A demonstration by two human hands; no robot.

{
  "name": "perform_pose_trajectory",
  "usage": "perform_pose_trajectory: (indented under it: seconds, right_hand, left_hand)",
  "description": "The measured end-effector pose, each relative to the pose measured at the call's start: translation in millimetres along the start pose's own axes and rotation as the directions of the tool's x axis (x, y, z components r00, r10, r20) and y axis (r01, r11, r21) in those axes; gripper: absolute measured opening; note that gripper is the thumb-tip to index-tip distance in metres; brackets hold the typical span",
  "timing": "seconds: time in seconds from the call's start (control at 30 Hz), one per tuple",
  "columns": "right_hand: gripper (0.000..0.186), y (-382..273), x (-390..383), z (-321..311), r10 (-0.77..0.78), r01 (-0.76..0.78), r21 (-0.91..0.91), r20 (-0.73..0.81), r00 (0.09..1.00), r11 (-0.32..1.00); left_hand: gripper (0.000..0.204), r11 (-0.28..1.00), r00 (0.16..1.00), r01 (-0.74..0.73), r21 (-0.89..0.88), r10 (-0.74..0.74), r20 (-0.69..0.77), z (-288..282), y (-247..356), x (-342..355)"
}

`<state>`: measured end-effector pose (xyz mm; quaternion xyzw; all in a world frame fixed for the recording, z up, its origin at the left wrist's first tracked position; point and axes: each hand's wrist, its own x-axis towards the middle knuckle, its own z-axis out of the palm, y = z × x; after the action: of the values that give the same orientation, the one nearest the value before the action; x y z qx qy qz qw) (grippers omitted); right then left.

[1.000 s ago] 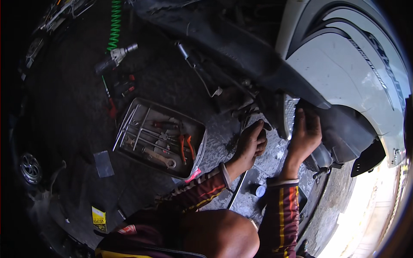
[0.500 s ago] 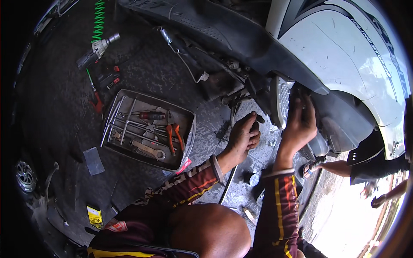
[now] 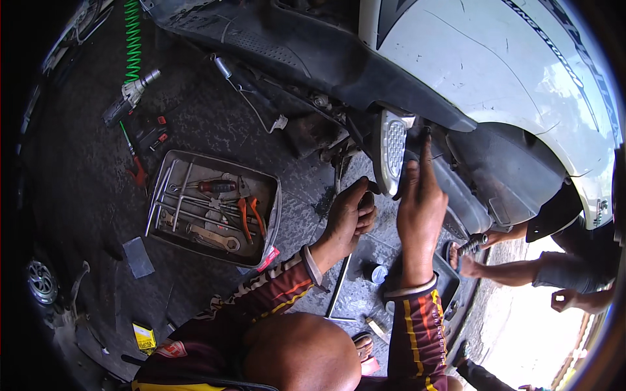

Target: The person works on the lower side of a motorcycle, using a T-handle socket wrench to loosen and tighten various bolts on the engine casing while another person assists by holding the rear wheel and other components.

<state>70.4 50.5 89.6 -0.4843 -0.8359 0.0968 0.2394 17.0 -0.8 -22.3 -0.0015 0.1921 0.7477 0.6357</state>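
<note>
My left hand (image 3: 342,225) has its fingers curled beneath the silver textured footrest (image 3: 392,150), its thumb at a small dark piece (image 3: 370,187); what it grips is unclear. My right hand (image 3: 420,221) is just right of the footrest, index finger stretched up toward the underside of the dark floorboard (image 3: 417,85), thumb beside the footrest and apart from the index. Above them is the scooter's scratched white body panel (image 3: 469,58). A metal tray (image 3: 276,203) with wrenches, a screwdriver and orange-handled pliers lies left of my hands. A long rod (image 3: 339,293) and round container (image 3: 377,274) lie below.
An air tool (image 3: 130,91) on a green coiled hose, a red-handled screwdriver (image 3: 137,173) and yellow packet (image 3: 145,337) lie left. Another person's legs (image 3: 505,274), sandalled foot and hand (image 3: 566,301) are at right by a bright opening. A dark tray (image 3: 448,280) sits beside my right forearm.
The view has shifted, moving the scooter leftward in it. My right index finger has straightened upward. The other person's legs have come further into view at right.
</note>
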Motion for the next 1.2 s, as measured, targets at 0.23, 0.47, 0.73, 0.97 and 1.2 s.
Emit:
perform_pose_trajectory:
  seconds: [0.23,0.47,0.73,0.97,1.2]
  right_hand:
    - [0.076,-12.3,-3.7,16.9,0.046,-0.062,0.146,0.110,0.993,0.987]
    - [0.043,-3.5,-59.3,22.4,-0.079,0.027,0.550,0.071,0.994,0.834]
    - [0.026,4.1,-85.1,90.1,-0.060,-0.085,0.506,0.264,0.963,0.859]
    - [0.027,5.0,-105.3,142.9,0.450,-0.609,0.772,0.485,0.750,0.182]
    - [0.027,5.3,-109.1,162.1,0.552,-0.625,0.780,0.535,0.639,-0.033]
  left_hand:
    - [0.030,0.999,0.991,0.026,0.028,-0.022,-0.130,0.7,3.3,-1.1]
    - [0.032,0.913,0.985,-0.143,-0.383,0.167,0.032,-30.2,6.8,-7.9]
    - [0.030,0.813,0.887,-0.402,0.421,0.460,-0.042,-32.2,25.6,-34.2]
    - [0.035,0.139,0.792,-0.421,0.896,0.538,0.289,-54.0,4.0,-33.6]
    - [0.036,0.138,0.825,-0.425,0.895,0.466,0.320,-79.0,14.6,-37.2]
